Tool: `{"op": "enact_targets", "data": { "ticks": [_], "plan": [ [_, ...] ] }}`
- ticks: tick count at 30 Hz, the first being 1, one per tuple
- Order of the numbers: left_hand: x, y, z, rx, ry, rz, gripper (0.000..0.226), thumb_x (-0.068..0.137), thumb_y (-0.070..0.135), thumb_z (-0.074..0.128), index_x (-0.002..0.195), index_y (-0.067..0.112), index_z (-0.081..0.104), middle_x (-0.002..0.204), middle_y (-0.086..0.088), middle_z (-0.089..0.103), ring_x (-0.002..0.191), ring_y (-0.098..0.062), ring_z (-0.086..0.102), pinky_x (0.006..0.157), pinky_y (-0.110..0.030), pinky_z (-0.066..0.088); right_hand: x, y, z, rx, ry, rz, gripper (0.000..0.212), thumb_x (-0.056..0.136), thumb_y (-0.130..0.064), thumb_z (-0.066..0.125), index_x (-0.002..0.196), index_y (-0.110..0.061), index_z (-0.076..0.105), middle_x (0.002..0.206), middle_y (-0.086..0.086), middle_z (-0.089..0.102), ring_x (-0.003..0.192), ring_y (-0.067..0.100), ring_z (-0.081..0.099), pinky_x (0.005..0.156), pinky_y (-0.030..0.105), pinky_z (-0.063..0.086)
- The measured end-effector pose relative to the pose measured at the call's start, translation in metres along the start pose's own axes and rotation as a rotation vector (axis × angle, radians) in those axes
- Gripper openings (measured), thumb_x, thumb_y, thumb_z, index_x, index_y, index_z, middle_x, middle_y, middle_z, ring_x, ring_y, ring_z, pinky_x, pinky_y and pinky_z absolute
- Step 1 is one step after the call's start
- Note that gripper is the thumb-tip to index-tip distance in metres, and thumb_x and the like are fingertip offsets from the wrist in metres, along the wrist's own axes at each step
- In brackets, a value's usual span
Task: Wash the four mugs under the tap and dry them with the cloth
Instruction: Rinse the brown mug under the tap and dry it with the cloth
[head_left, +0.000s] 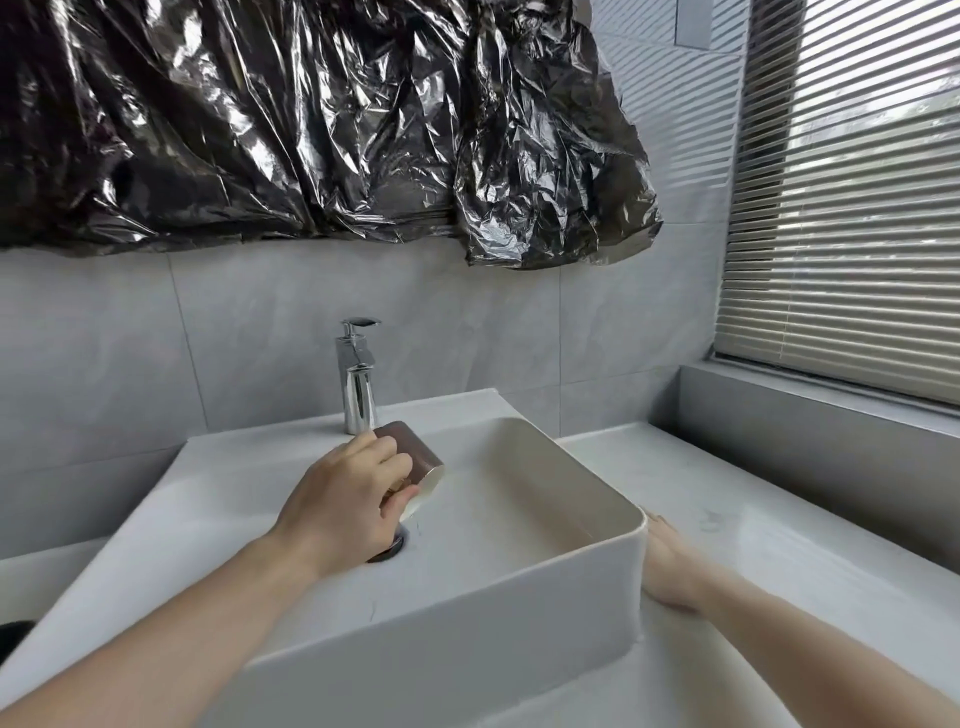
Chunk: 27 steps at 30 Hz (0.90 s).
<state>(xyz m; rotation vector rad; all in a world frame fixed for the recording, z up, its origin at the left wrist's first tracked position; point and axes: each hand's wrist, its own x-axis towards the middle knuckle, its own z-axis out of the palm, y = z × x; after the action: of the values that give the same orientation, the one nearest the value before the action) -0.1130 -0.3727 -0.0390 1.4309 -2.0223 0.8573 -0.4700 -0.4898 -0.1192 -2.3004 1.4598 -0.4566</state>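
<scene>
Mug (415, 462), brown outside and cream inside, lies tilted on its side over the white sink (519, 597), just below the chrome tap (358, 384), with the left hand (345, 501) in a closed grip around it. Right of the basin, the right hand (670, 569) rests on the desk (779, 545) against the sink's outer wall, its grip partly hidden, so I cannot tell its state.

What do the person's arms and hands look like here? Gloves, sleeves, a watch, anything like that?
Nothing is worn as far as the view shows. Both forearms are bare up to the picture's lower edge, with no sleeve in sight. The left hand has no glove, ring, watch or wristband. The right hand is also gloveless, though it is blurred and partly hidden behind the sink corner.
</scene>
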Motion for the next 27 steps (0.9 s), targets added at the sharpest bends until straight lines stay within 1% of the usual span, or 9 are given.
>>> {"op": "enact_targets", "data": {
  "ticks": [6,8,13,16,18,21,22,25,27],
  "plan": [
    [-0.001,0.0,-0.001,0.026,0.038,0.076,0.031,0.085,0.024,0.075,0.071,0.023,0.047,0.074,0.011,0.043,0.075,-0.016,0.042,0.063,-0.022,0.03,-0.009,-0.012,0.007,-0.055,0.059,0.017,0.046,0.104,-0.024,0.047,0.148,-0.034,0.052,0.149,-0.013,0.051,0.141,0.011,0.042,0.106,0.02,0.031],
    [-0.002,0.001,-0.005,0.024,0.06,0.07,0.026,0.087,0.029,0.066,0.071,0.023,0.046,0.074,0.01,0.043,0.076,-0.016,0.041,0.063,-0.022,0.031,-0.013,-0.011,0.014,-0.024,0.108,0.069,0.04,0.101,-0.028,0.048,0.137,-0.038,0.062,0.142,-0.014,0.057,0.131,0.01,0.051,0.097,0.021,0.037],
    [-0.008,0.002,-0.011,-0.006,-0.005,-0.032,0.033,0.084,0.027,0.08,0.072,0.022,0.05,0.074,0.012,0.046,0.072,-0.016,0.048,0.058,-0.022,0.034,-0.044,-0.016,0.026,0.178,0.297,0.206,0.029,0.1,-0.018,0.05,0.094,-0.043,0.061,0.089,-0.027,0.063,0.09,0.009,0.065,0.071,0.025,0.048],
    [-0.013,0.003,-0.028,-0.007,0.039,-0.12,0.027,0.089,0.034,0.072,0.074,0.023,0.052,0.076,0.012,0.051,0.074,-0.016,0.053,0.058,-0.026,0.042,-0.058,-0.014,0.021,0.421,0.364,0.298,0.037,0.102,-0.008,0.043,0.085,-0.028,0.07,0.067,-0.007,0.074,0.062,0.019,0.07,0.055,0.034,0.058],
    [-0.012,0.008,-0.046,-0.01,0.115,-0.222,0.028,0.092,0.043,0.054,0.073,0.023,0.054,0.074,0.009,0.056,0.073,-0.022,0.058,0.063,-0.031,0.042,-0.069,-0.02,0.009,0.525,0.422,0.349,0.036,0.101,-0.006,0.043,0.087,-0.026,0.07,0.075,0.005,0.078,0.068,0.03,0.074,0.064,0.041,0.062],
    [-0.009,0.018,-0.077,-0.099,0.201,-0.482,0.037,0.097,0.045,0.048,0.069,0.021,0.052,0.068,-0.001,0.065,0.07,-0.034,0.063,0.07,-0.037,0.038,-0.088,-0.044,-0.015,0.728,0.526,0.337,0.03,0.103,-0.008,0.04,0.095,-0.015,0.067,0.07,0.021,0.072,0.044,0.034,0.062,0.034,0.023,0.04],
    [-0.008,0.021,-0.088,-0.163,0.199,-0.622,0.043,0.101,0.045,0.05,0.067,0.02,0.05,0.068,-0.005,0.066,0.072,-0.037,0.062,0.071,-0.038,0.037,-0.092,-0.055,-0.023,0.795,0.583,0.312,0.029,0.103,-0.008,0.039,0.098,-0.01,0.067,0.069,0.022,0.069,0.042,0.032,0.059,0.031,0.019,0.034],
    [-0.008,0.03,-0.113,-0.497,0.148,-1.048,0.055,0.106,0.047,0.051,0.063,0.015,0.041,0.066,-0.005,0.053,0.076,-0.036,0.05,0.07,-0.038,0.034,-0.114,-0.11,-0.041,0.924,0.665,0.153,0.028,0.106,-0.01,0.04,0.103,-0.015,0.068,0.068,0.014,0.068,0.05,0.029,0.058,0.039,0.021,0.04],
    [-0.015,0.038,-0.122,-0.769,0.156,-1.194,0.053,0.106,0.049,0.051,0.066,0.015,0.041,0.067,-0.003,0.047,0.074,-0.029,0.044,0.065,-0.037,0.031,-0.127,-0.15,-0.041,0.943,0.634,0.013,0.03,0.108,-0.011,0.042,0.106,-0.025,0.068,0.07,0.002,0.072,0.056,0.02,0.064,0.051,0.032,0.05]
  ]
}}
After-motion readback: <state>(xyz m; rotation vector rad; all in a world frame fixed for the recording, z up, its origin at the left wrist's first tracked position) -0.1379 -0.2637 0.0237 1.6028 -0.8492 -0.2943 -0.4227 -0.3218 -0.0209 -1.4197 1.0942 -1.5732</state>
